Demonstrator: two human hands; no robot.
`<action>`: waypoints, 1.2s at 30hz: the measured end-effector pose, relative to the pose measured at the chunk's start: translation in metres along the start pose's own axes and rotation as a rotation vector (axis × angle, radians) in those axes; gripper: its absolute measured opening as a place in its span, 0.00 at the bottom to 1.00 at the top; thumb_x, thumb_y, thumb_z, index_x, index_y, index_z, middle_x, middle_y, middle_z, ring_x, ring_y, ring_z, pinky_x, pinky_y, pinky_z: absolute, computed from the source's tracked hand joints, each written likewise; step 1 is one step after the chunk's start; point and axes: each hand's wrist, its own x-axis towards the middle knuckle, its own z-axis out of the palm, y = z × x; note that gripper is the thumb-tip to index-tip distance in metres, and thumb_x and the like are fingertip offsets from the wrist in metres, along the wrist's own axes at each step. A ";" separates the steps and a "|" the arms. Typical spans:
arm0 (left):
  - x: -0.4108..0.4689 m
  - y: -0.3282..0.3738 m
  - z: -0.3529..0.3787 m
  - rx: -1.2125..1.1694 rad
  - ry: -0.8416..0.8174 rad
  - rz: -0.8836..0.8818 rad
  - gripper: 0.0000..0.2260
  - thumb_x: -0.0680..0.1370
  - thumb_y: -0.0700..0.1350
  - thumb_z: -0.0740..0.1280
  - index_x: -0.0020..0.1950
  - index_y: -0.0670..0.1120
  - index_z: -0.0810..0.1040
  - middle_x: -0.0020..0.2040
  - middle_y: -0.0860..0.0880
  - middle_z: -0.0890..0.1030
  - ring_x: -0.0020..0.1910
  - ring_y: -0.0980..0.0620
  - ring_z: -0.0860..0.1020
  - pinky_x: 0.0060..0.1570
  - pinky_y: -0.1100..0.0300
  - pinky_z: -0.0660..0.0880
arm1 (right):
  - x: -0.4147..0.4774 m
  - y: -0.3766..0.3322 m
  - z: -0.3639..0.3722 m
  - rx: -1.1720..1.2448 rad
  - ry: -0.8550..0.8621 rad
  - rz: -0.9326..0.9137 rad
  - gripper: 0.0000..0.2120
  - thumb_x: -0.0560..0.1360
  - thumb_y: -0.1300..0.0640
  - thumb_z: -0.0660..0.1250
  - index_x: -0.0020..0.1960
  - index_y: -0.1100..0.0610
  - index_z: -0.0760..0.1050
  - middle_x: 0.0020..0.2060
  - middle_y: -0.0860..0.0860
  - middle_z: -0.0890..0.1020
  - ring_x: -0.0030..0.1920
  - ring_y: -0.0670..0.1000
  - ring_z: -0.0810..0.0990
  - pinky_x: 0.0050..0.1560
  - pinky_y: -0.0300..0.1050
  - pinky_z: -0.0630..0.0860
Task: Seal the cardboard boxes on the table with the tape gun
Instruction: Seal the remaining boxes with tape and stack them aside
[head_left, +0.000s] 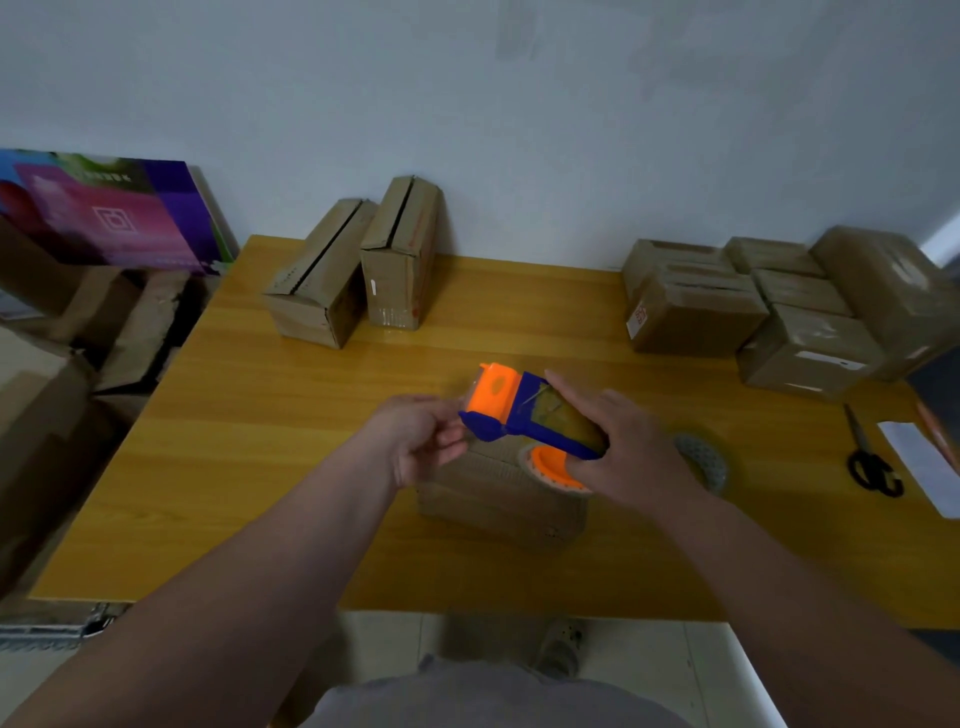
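Tape gun (524, 413): blue and orange, up in the air over the middle of the table, tilted, orange end pointing away and to the left
Right hand (634, 447): wrapped around the gun's rear and the tape roll, fingers closed over the top, thumb tucked into the orange hub underneath
Left hand (421, 441): fingers curled together right at the gun's front end, pinched on something there; whether it was the tape's loose end could not be told through the blur
Box below (498, 493): small cardboard box sat on the table directly under the gun and both hands, mostly hidden by them
Unsealed boxes (353, 270): two stood side by side at the far left of the table against the wall, dark open seams running along their tops
Stacked boxes (779, 306): a cluster at the far right, shiny tape showing on several
Spare tape roll (701, 457): lay flat just right of the right hand
Scissors (867, 457): black-handled, on the table further right, beside a white sheet (919, 467)
Table (260, 467): yellow-orange wood grain
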 end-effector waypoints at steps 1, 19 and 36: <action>0.001 0.000 -0.001 0.048 0.039 0.047 0.02 0.78 0.38 0.67 0.47 0.41 0.74 0.24 0.49 0.74 0.23 0.57 0.71 0.27 0.63 0.76 | 0.001 -0.001 -0.001 0.000 -0.025 -0.003 0.41 0.72 0.53 0.72 0.73 0.32 0.51 0.48 0.48 0.68 0.43 0.45 0.70 0.38 0.35 0.67; 0.019 -0.037 -0.052 0.343 0.388 0.291 0.12 0.79 0.45 0.67 0.38 0.44 0.73 0.38 0.45 0.75 0.37 0.48 0.74 0.44 0.53 0.72 | 0.004 -0.013 -0.017 -0.361 -0.217 -0.010 0.36 0.72 0.35 0.65 0.75 0.33 0.50 0.48 0.47 0.67 0.47 0.46 0.70 0.45 0.42 0.74; 0.046 -0.068 -0.052 0.865 0.409 0.261 0.08 0.79 0.45 0.65 0.50 0.40 0.76 0.44 0.43 0.79 0.45 0.42 0.77 0.42 0.52 0.73 | 0.003 -0.007 -0.010 -0.308 -0.142 -0.015 0.36 0.71 0.37 0.69 0.74 0.34 0.55 0.47 0.48 0.66 0.45 0.46 0.68 0.39 0.41 0.67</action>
